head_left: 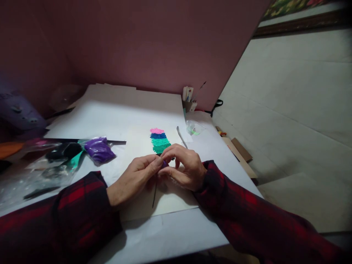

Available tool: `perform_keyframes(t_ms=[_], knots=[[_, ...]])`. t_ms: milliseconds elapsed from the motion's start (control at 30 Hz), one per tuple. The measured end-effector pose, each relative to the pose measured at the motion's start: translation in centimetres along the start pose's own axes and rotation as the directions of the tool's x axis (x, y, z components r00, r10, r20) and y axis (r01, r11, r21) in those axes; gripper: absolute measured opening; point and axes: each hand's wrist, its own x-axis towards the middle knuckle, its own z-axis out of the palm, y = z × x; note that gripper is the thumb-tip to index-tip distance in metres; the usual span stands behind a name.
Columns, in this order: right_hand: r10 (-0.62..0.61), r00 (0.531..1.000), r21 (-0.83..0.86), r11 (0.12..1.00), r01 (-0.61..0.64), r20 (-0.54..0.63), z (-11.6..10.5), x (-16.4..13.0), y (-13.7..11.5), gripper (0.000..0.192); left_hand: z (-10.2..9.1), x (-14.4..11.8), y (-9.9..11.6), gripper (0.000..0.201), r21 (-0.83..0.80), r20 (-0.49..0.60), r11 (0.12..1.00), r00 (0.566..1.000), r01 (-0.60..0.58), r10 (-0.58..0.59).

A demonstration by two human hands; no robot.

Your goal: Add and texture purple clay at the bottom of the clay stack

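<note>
My left hand and my right hand meet over a cream sheet. Between their fingertips is a small purple lump of what looks like modelling clay, partly hidden by the fingers. Just beyond the hands, textured bands of pink, dark blue, teal and green lie on the sheet; their near end is covered by my fingers. A thin dark stick shows below the hands, its upper part hidden. To the right of the bands rests a slim metal tool.
A clear bag of purple clay lies left of the sheet, beside other plastic packets. Large white boards lean toward the pink wall. A holder with pens and brushes stands at the back, near a crumpled clear bag.
</note>
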Motion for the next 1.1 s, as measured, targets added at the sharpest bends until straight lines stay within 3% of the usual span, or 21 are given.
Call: perform_keyframes(t_ms=[333, 567, 1100], knots=[[-0.011, 1.0, -0.001, 1.0, 0.011, 0.006, -0.02, 0.03, 0.08, 0.015, 0.05, -0.08, 0.53, 0.043, 0.063, 0.009, 0.998, 1.0, -0.017, 0.016], [-0.019, 1.0, 0.005, 1.0, 0.019, 0.003, -0.07, -0.08, -0.01, 0.01, 0.0, -0.12, 0.27, 0.038, -0.016, 0.017, 1.0, 1.0, 0.01, -0.01], [0.014, 0.999, -0.019, 1.0, -0.014, 0.029, -0.01, -0.08, 0.0, 0.021, -0.12, 0.0, 0.24, 0.042, 0.025, 0.0, 0.999, 0.999, -0.038, 0.038]])
